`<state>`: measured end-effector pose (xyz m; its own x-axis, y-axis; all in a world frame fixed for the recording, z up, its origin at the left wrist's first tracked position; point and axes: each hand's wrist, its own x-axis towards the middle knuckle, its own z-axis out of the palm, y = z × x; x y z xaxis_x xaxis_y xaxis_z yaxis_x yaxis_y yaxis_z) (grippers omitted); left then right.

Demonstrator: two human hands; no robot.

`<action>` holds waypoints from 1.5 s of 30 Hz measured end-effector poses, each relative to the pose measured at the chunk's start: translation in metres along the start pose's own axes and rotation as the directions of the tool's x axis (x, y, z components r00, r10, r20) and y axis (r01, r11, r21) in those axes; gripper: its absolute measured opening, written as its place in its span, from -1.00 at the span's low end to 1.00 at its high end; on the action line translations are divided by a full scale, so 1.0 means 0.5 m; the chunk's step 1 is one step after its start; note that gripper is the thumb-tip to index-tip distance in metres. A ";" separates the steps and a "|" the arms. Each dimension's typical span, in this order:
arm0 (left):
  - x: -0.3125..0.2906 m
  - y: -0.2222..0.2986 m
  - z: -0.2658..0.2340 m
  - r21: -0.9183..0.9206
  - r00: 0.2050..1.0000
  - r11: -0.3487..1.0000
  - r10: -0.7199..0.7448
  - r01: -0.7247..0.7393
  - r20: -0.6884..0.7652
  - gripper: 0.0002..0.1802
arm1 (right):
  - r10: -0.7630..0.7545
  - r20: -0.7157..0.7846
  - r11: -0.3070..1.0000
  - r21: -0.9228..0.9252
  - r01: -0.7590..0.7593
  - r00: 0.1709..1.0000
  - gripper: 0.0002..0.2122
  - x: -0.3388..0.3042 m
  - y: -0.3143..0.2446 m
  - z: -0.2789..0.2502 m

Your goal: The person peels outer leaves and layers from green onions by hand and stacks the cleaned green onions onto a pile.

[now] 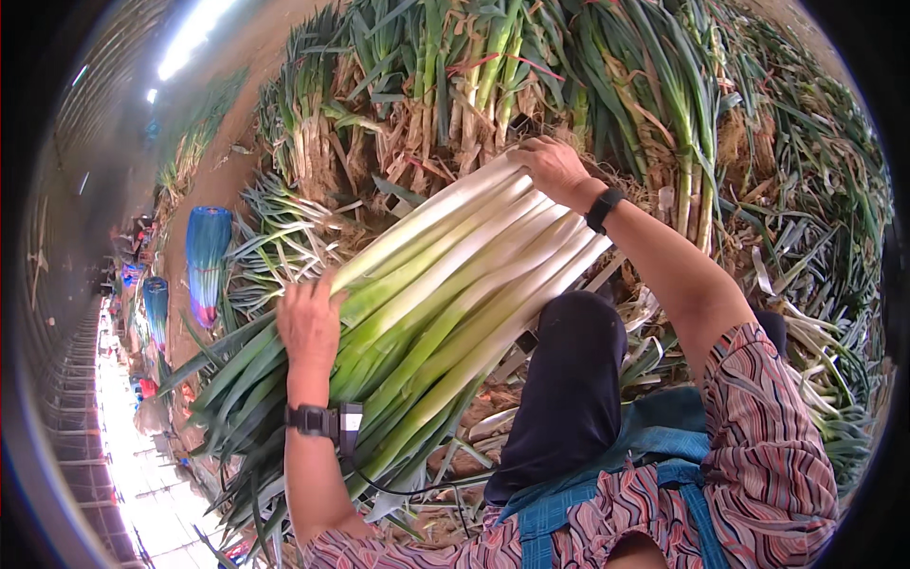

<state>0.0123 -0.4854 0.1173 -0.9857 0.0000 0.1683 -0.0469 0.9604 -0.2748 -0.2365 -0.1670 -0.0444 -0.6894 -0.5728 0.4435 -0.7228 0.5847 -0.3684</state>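
Observation:
A broad row of long green onions lies slanting in front of me, their white ends at the upper right and dark green leaves at the lower left. My right hand is closed over the white end of the farthest stalk, fingers curled and partly hidden. At the row's far left edge, my left hand grips the stalks where the green leaves begin, with its fingertips out of sight. Some of the nearer white ends rest close to my bent knee.
Upright bunches of untrimmed green onions with dry roots line the far side. More lie heaped at the right. Smaller loose onions sit at the left, beside a blue-wrapped bundle. Peeled leaves and scraps litter the ground.

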 end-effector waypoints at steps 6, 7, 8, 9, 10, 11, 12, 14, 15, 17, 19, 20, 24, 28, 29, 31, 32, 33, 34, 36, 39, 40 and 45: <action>0.042 -0.033 0.044 -0.390 0.988 0.916 -0.037 0.094 0.151 -0.78 | -0.006 0.120 0.988 0.155 -0.013 0.993 -0.69 -0.014 0.044 0.036; 0.061 -0.047 0.046 -0.468 0.967 0.862 -0.088 0.194 0.239 -0.78 | -0.007 0.133 0.991 0.130 -0.011 0.991 -0.71 -0.003 0.045 0.035; 0.063 -0.051 0.045 -0.467 0.965 0.863 -0.084 0.194 0.247 -0.78 | -0.001 0.139 0.991 0.134 -0.018 0.990 -0.71 0.006 0.045 0.034; 0.067 -0.044 0.042 -0.443 0.954 0.869 -0.099 0.221 0.282 -0.77 | 0.019 0.160 0.983 0.177 -0.047 0.987 -0.73 0.010 0.053 0.033; 0.070 -0.034 0.040 -0.419 0.942 0.874 -0.114 0.246 0.316 -0.76 | 0.037 0.183 0.973 0.218 -0.078 0.982 -0.74 0.011 0.059 0.032; 0.052 -0.021 0.039 -0.354 0.954 0.918 -0.077 0.181 0.289 -0.72 | 0.015 0.136 0.969 0.242 -0.048 0.991 -0.80 0.009 0.064 0.031; 0.034 0.001 0.012 -0.303 0.944 0.933 -0.095 0.195 0.316 -0.72 | 0.020 0.139 0.968 0.244 -0.053 0.990 -0.80 0.012 0.063 0.030; 0.033 -0.015 0.026 -0.451 0.888 0.798 -0.214 0.399 0.407 -0.72 | 0.051 0.161 0.977 0.197 -0.083 0.986 -0.83 0.019 0.062 0.028; 0.037 -0.025 0.046 -0.452 0.888 0.799 -0.210 0.397 0.409 -0.72 | 0.081 0.208 0.979 0.165 -0.117 0.975 -0.85 0.031 0.056 0.027; 0.048 -0.041 0.081 -0.460 0.845 0.742 -0.272 0.489 0.461 -0.73 | 0.074 0.178 0.991 0.095 -0.091 0.981 -0.86 0.043 0.053 0.044; 0.035 -0.033 0.091 -0.468 0.880 0.771 -0.244 0.431 0.408 -0.73 | 0.057 0.195 0.993 0.086 -0.075 0.979 -0.91 0.033 0.058 0.034; 0.027 -0.030 0.093 -0.469 0.909 0.799 -0.220 0.377 0.355 -0.74 | 0.105 0.082 0.991 0.071 -0.111 0.991 -0.90 0.014 0.061 0.057; 0.026 -0.020 0.098 -0.500 0.938 0.799 -0.236 0.336 0.253 -0.75 | 0.240 0.263 0.942 0.168 -0.290 0.934 -0.87 0.048 0.070 0.012; 0.028 -0.027 0.093 -0.513 0.899 0.752 -0.252 0.414 0.357 -0.75 | 0.341 0.108 0.901 0.245 -0.358 0.934 -0.84 0.063 0.090 0.003; 0.033 -0.024 0.095 -0.509 0.909 0.765 -0.243 0.394 0.338 -0.75 | 0.394 0.161 0.883 0.207 -0.422 0.905 -0.84 0.070 0.095 0.010; 0.029 -0.029 0.097 -0.504 0.916 0.775 -0.242 0.380 0.319 -0.75 | 0.390 0.234 0.902 0.100 -0.421 0.891 -0.86 0.070 0.072 0.018; 0.028 -0.031 0.098 -0.500 0.925 0.787 -0.236 0.362 0.297 -0.75 | 0.392 0.301 0.913 -0.009 -0.409 0.869 -0.86 0.065 0.061 0.020; 0.036 -0.024 0.097 -0.508 0.929 0.785 -0.232 0.354 0.288 -0.75 | 0.375 0.314 0.924 -0.049 -0.379 0.872 -0.88 0.049 0.070 0.033; 0.040 -0.024 0.093 -0.575 0.910 0.708 -0.274 0.410 0.311 -0.76 | 0.339 0.279 0.937 -0.009 -0.350 0.899 -0.85 0.041 0.065 0.042; 0.059 -0.011 0.082 -0.636 0.893 0.626 -0.308 0.451 0.329 -0.77 | 0.325 0.270 0.933 0.063 -0.354 0.906 -0.81 0.027 0.055 0.050; 0.140 0.087 0.057 -0.670 1.000 0.743 -0.014 0.007 -0.005 -0.81 | 0.308 0.282 0.945 0.016 -0.326 0.909 -0.78 0.003 0.028 0.040; 0.178 0.128 0.061 -0.681 0.997 0.728 0.056 -0.077 -0.053 -0.78 | 0.290 0.273 0.956 -0.050 -0.288 0.917 -0.76 -0.006 0.024 0.042; 0.349 0.256 0.188 -0.522 0.989 0.842 0.140 -0.138 -0.035 -0.61 | 0.200 0.185 0.979 0.010 -0.206 0.962 -0.57 -0.024 0.015 0.047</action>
<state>-0.1812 -0.3887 0.0224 -0.9764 0.1445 0.1607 0.1806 0.9540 0.2394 -0.2346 -0.1691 -0.0717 -0.8170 -0.5402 0.2018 -0.5660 0.6842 -0.4600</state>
